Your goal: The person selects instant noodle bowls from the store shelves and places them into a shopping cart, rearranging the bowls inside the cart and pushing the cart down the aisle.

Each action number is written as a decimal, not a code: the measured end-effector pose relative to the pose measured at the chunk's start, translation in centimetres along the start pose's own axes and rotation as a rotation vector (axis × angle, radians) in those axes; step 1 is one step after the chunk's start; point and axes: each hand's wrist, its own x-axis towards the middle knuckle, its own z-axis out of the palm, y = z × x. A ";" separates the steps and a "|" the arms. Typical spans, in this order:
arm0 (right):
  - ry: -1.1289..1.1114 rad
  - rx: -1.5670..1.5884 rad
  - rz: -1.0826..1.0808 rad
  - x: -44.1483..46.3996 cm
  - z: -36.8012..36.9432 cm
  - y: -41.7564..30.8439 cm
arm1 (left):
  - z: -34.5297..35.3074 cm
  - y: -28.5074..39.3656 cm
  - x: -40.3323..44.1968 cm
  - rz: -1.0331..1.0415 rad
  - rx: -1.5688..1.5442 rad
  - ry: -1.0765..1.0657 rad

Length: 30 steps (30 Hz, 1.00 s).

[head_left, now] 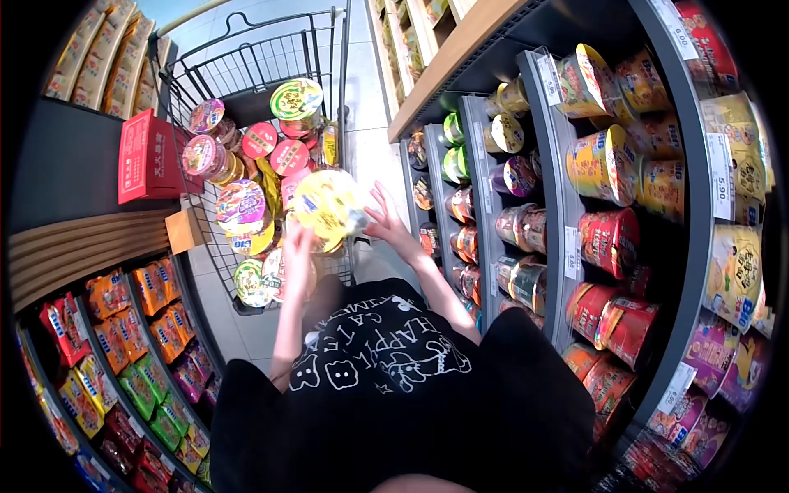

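A yellow noodle cup, smeared by motion, is above the near part of a wire shopping cart. My left hand is at its lower left side, fingers closed against it. My right hand is just right of the cup, fingers spread, with a small gap between. Beneath and around the cup, the cart holds many noodle cups, among them a purple-lidded one, a green-and-yellow one and a red-lidded one.
Shelves of noodle cups rise close on the right. Bagged noodles fill a shelf at lower left. A red box stands at the cart's left side. Floor tiles show between cart and right shelves.
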 end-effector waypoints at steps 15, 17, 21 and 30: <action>0.898 -0.039 -0.255 5.0 -26.3 -7.3 | -1.9 1.6 -3.5 0.190 0.441 -0.119; 0.984 -0.142 -0.272 6.3 -29.9 -8.4 | -2.0 2.6 -3.9 0.164 0.372 -0.059; 1.094 -0.297 -0.311 7.2 -33.0 -10.5 | -2.1 3.8 -4.3 0.117 0.372 -0.014; 1.206 -0.487 -0.324 7.5 -35.9 -11.0 | -2.7 2.4 -4.3 0.190 0.501 -0.005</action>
